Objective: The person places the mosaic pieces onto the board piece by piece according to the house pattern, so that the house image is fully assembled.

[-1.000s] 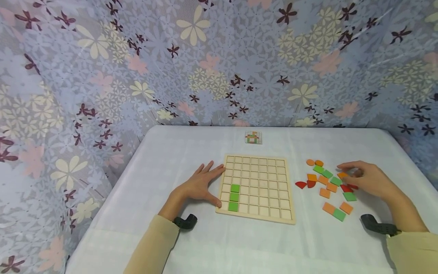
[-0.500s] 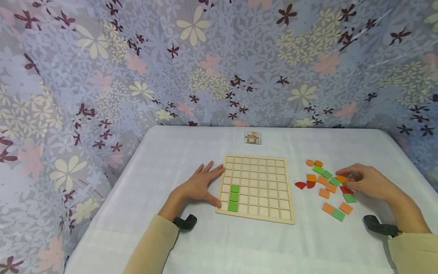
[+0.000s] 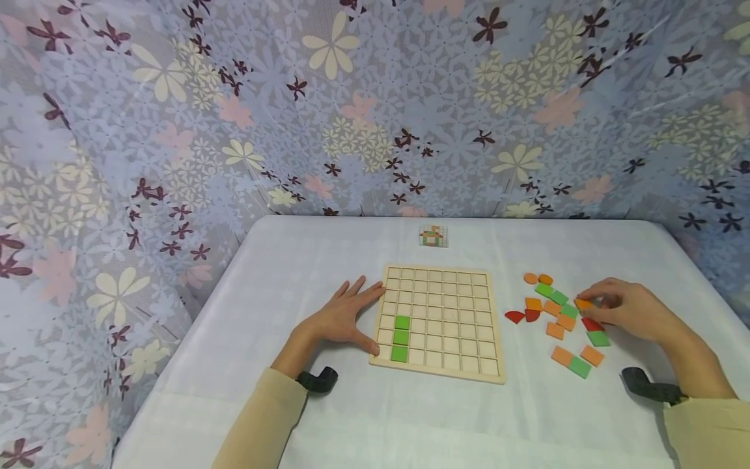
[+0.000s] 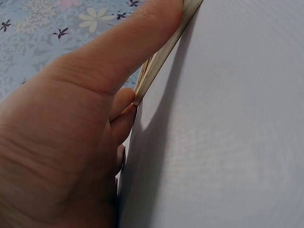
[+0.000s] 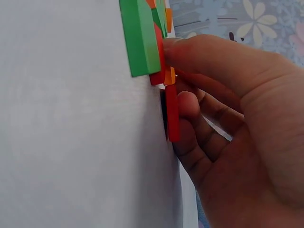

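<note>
Thumb and fingers spread wide, the left hand (image 3: pixel 342 319) touches the left edge of the wooden grid board (image 3: pixel 450 343) in the head view; three green squares (image 3: pixel 401 337) fill the bottom cells of its second column. Right of the board, the right hand (image 3: pixel 633 309) pinches an orange tile (image 3: pixel 584 304) among loose pieces (image 3: pixel 553 308) in green, orange and red. A small picture card (image 3: pixel 433 236) lies behind the board. In the left wrist view, the thumb rests against the board's edge. The right wrist view shows a red piece (image 5: pixel 174 114) beside the curled fingers; whether they hold it, I cannot tell.
</note>
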Tool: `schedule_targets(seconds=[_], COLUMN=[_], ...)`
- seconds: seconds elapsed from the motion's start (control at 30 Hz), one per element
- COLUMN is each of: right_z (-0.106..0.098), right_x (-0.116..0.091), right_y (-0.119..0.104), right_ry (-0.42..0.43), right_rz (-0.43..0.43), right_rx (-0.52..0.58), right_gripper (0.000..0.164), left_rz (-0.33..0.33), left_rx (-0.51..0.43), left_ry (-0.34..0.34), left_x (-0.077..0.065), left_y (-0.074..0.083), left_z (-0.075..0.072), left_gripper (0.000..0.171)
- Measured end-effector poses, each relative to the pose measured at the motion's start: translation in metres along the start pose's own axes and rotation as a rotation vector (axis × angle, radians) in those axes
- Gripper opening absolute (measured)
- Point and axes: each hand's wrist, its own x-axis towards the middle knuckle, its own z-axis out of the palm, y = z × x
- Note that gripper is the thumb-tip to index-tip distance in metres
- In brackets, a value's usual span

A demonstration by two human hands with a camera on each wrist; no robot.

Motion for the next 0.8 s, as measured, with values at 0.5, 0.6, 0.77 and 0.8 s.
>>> schedule_targets(seconds=[0.5, 0.6, 0.77, 0.8], right_z=[0.0015, 0.0005, -0.0003, -0.0003], right_x=[-0.0026, -0.0032, -0.0033, -0.003], right_y=[-0.0024, -0.0028, -0.003, -0.0031], right_ry=[0.015, 0.012, 0.015, 0.015], right_rz=[-0.011, -0.012, -0.006, -0.002], right_rx=[0.003, 0.007, 0.007, 0.005], right_gripper=[0.054, 0.054, 0.055, 0.056], left_rz=[0.004, 0.004, 0.014, 0.016], left_rx=[-0.012, -0.008, -0.021, -0.021], left_ry=[0.005, 0.002, 0.006, 0.008], left_x=[0.0001, 0.0004, -0.0002, -0.0004], left_y=[-0.0032, -0.0031, -0.0014, -0.0014], left_z=[0.0034, 0.0033, 0.0018, 0.0017], left_gripper=[0.125, 0.125, 0.124, 0.124])
